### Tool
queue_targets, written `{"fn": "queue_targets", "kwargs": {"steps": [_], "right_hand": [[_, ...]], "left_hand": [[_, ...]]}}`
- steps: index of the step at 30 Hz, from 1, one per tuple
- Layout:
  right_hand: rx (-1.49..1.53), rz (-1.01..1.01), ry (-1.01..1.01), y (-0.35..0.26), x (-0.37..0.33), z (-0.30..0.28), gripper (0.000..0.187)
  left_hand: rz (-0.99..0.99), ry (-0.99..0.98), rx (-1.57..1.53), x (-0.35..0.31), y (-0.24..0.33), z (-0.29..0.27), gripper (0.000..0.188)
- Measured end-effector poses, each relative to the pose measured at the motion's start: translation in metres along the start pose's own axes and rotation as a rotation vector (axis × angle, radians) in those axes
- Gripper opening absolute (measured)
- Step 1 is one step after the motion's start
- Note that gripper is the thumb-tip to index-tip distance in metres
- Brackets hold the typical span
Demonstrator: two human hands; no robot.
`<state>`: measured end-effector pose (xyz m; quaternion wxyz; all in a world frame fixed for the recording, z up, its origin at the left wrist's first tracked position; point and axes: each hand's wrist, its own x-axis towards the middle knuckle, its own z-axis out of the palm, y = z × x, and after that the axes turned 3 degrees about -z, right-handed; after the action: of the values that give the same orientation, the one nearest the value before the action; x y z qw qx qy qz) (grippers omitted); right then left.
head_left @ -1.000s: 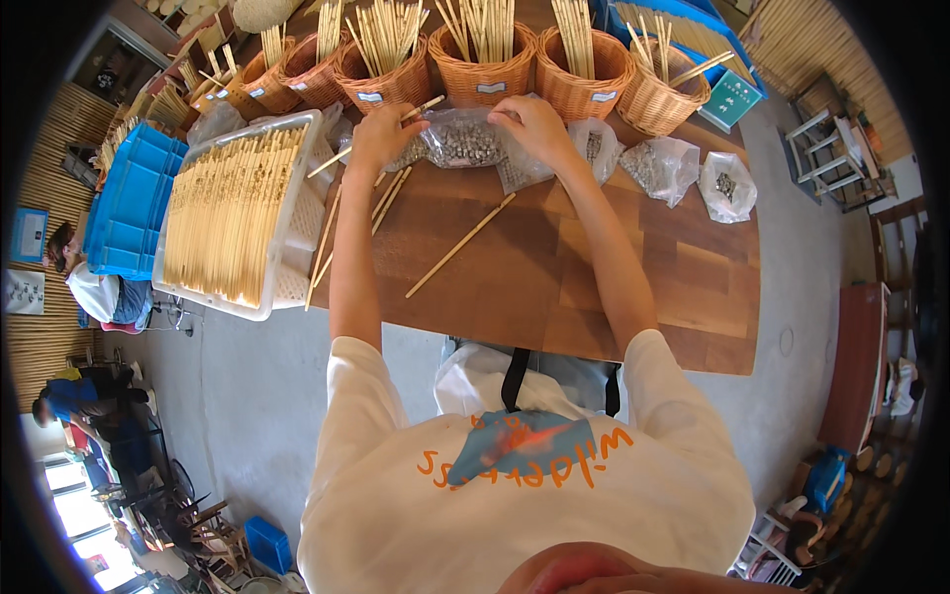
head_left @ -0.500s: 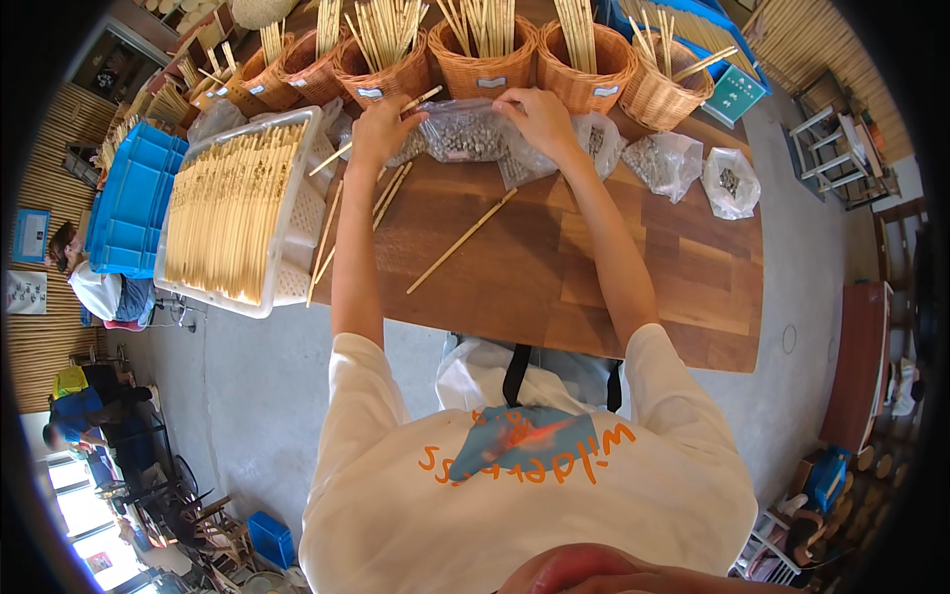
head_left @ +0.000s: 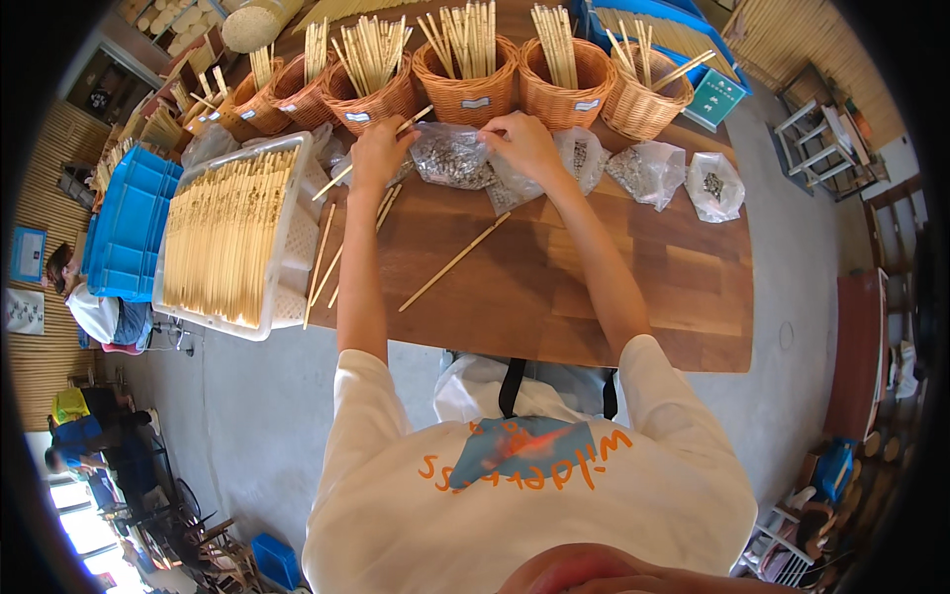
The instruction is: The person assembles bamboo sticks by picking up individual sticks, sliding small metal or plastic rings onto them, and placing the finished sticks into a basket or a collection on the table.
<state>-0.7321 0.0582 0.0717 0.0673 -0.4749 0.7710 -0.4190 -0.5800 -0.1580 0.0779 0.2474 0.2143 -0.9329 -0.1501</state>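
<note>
While both hands reach toward the far side of the worktop (head_left: 539, 297), they stand apart, a clear plastic bag (head_left: 447, 163) of grey pieces between them. Clock read from the worktop's middle, twelve pointing away from the wearer.

Left hand (head_left: 384, 150), ten o'clock: closed around a bamboo stick (head_left: 334, 183) jutting out toward two and eight. Right hand (head_left: 517, 147), just short of twelve: fingers bent at the bag's edge; cannot tell whether they pinch it. Bag near eleven, just on the near side of the wicker baskets (head_left: 465, 91).

Risks, as judged. Bag looks thin and slack: an uneven tug could tip it and scatter the pieces. The stick's two o'clock end lies close to a basket; a turn of the wrist could knock it or snag the plastic. Loose sticks (head_left: 325, 262) at nine, beside the tray (head_left: 284, 238), could roll if the left forearm brushes them. More bags (head_left: 648, 173) toward two; a wide right elbow swing might upset one.
</note>
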Motion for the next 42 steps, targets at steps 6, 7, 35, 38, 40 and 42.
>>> {"fn": "queue_targets", "kwargs": {"steps": [6, 7, 35, 38, 40, 42], "right_hand": [[0.102, -0.191, 0.247, 0.01, -0.007, -0.026, 0.022], [0.097, -0.178, 0.301, 0.013, -0.007, -0.034, 0.021], [-0.335, 0.014, 0.541, 0.055, -0.008, -0.074, 0.026], [-0.355, 0.016, 0.546, 0.054, -0.007, -0.074, 0.027], [-0.352, 0.013, 0.545, 0.055, -0.007, -0.074, 0.026], [-0.362, 0.012, 0.541, 0.056, -0.008, -0.074, 0.026]], "left_hand": [[-0.036, 0.009, 0.004, -0.014, 0.018, -0.008, 0.028], [-0.038, 0.03, -0.001, -0.017, 0.023, -0.007, 0.028], [-0.375, -0.002, -0.446, -0.184, 0.133, -0.038, 0.021], [-0.347, 0.052, -0.447, -0.185, 0.132, -0.035, 0.024], [-0.338, 0.056, -0.436, -0.187, 0.129, -0.034, 0.025], [-0.332, 0.066, -0.425, -0.187, 0.128, -0.035, 0.025]]}}
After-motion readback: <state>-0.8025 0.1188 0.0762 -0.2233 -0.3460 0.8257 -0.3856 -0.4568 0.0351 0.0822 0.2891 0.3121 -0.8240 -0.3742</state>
